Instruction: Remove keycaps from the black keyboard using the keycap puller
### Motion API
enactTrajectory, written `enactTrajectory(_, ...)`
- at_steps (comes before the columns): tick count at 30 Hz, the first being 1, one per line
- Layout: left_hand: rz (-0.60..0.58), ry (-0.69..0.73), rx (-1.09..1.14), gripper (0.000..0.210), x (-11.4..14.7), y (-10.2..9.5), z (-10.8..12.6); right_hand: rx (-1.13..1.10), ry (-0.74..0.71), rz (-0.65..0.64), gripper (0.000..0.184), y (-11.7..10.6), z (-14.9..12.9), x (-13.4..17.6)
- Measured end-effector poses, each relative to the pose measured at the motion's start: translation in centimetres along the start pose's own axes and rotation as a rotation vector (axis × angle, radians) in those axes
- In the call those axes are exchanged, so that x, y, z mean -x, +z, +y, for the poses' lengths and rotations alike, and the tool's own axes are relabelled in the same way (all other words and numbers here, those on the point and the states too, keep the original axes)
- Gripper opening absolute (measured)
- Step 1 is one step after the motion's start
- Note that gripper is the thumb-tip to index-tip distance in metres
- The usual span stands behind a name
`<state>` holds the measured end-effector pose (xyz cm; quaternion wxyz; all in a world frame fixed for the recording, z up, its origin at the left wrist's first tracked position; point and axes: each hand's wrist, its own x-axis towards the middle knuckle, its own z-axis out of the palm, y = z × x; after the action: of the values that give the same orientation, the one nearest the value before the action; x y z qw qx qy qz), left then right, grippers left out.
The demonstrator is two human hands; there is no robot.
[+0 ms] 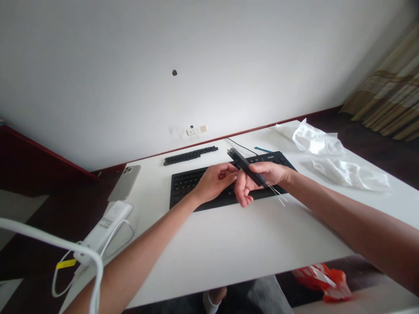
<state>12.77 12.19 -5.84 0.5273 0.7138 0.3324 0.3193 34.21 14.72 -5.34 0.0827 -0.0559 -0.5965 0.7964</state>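
A black keyboard (pixel 186 185) lies on the white table under both hands. In my right hand (pixel 270 172) is a black keyboard brush with a wire keycap puller (pixel 245 163), held slantwise above the keyboard. Its two thin wires point down toward me, and its other end points toward the wall. My left hand (pixel 218 181) is closed over the middle of the keyboard, its fingertips pinched close to my right fingers; what they hold, if anything, is hidden. Behind the keyboard, black keycaps (pixel 190 155) lie lined up in rows.
A phone (pixel 126 181) lies at the table's left edge, near a white power strip (pixel 106 229) with a looping cable. Crumpled white plastic wrapping (pixel 314 139) lies at the right. A thin blue tool (pixel 263 149) rests behind the keyboard. An orange bag (pixel 327 279) is below the front edge.
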Motion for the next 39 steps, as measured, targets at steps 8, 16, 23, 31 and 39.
enactTrajectory(8,-0.097,-0.028,0.089,0.030,0.8,1.2,1.8,0.074,0.112,-0.172,0.080,0.8,-1.0,0.2)
enactTrajectory(16,-0.046,-0.039,0.041,0.015,1.5,2.1,2.1,0.034,0.103,-0.161,0.086,0.7,-0.8,0.1)
enactTrajectory(23,0.046,-0.054,-0.128,0.017,1.5,2.4,2.6,-0.029,0.091,-0.118,0.079,-0.1,0.0,0.5)
enactTrajectory(31,0.067,-0.025,-0.261,0.016,1.9,2.9,2.8,-0.073,0.090,-0.090,0.082,0.3,0.2,0.4)
enactTrajectory(39,0.073,0.019,-0.342,0.012,2.0,2.8,3.3,-0.119,0.030,-0.258,0.076,0.6,0.6,-0.2)
